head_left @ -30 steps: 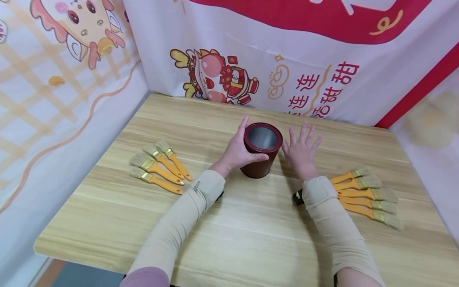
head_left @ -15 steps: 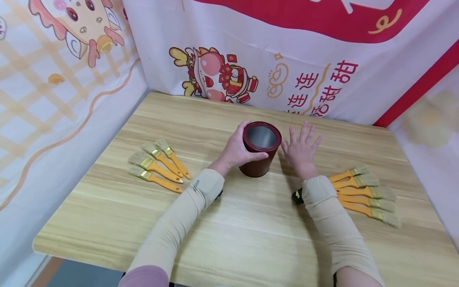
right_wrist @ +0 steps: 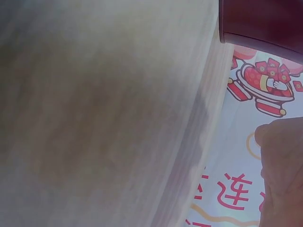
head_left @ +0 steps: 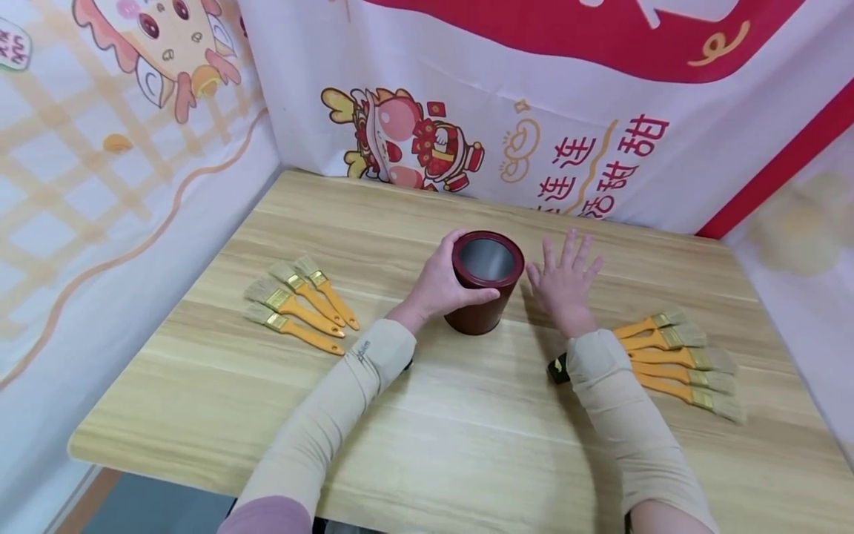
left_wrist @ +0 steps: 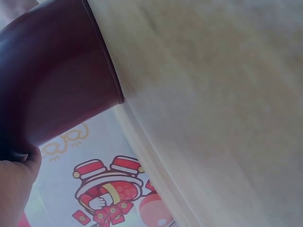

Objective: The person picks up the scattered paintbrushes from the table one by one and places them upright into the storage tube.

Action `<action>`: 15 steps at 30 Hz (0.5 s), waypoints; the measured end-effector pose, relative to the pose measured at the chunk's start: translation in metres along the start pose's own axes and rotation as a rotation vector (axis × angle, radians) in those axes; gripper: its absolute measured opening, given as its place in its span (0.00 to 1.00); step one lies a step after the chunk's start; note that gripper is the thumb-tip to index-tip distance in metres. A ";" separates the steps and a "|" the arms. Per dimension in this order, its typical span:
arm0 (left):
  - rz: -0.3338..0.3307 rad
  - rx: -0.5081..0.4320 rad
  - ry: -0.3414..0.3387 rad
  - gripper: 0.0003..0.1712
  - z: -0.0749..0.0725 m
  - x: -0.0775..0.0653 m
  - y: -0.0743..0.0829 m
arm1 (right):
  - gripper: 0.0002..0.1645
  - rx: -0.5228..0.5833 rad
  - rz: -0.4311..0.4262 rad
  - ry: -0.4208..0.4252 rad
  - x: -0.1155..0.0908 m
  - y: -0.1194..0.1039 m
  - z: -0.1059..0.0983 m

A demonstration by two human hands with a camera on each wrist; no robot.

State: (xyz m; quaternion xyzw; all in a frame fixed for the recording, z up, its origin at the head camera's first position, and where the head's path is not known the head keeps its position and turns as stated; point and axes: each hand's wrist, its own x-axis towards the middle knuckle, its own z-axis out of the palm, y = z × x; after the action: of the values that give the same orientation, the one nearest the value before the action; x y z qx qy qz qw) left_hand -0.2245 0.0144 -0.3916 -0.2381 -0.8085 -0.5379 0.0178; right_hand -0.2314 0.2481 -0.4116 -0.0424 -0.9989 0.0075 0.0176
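Note:
A dark red cylindrical canister (head_left: 475, 315) with an open top and grey inside stands upright on the wooden table in the head view. My left hand (head_left: 440, 280) grips it from the left, thumb across the front and fingers behind the rim. In the left wrist view the canister (left_wrist: 57, 71) fills the upper left, with part of that hand (left_wrist: 16, 189) at its side. Just right of the canister, my right hand (head_left: 563, 285) has its fingers straight and spread, holding nothing. The right wrist view shows part of this hand (right_wrist: 284, 165) below the canister (right_wrist: 265, 23).
Several paintbrushes (head_left: 290, 304) with orange handles lie fanned out on the left of the table (head_left: 454, 437). Another fan of several paintbrushes (head_left: 674, 360) lies on the right, partly behind the right forearm. A printed cloth (head_left: 600, 96) hangs along the table's back edge.
The left hand's fingertips have lowered slightly at the canister's rim. The canister and the spread right hand stay nearly in place; the head view shifts a little.

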 end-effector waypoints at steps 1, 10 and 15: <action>0.001 0.000 0.002 0.60 0.000 -0.001 0.000 | 0.39 -0.002 -0.001 0.001 0.000 0.000 0.000; 0.024 0.001 -0.002 0.60 -0.001 -0.007 0.002 | 0.39 0.012 0.007 0.013 0.001 0.000 0.002; 0.031 -0.015 0.006 0.59 -0.003 -0.011 0.004 | 0.39 0.027 -0.002 0.010 0.000 -0.002 0.003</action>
State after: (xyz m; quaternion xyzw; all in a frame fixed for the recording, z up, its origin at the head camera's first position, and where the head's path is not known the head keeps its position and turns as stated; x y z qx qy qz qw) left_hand -0.2140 0.0090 -0.3901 -0.2491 -0.8006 -0.5444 0.0268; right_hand -0.2317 0.2464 -0.4147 -0.0414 -0.9987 0.0207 0.0234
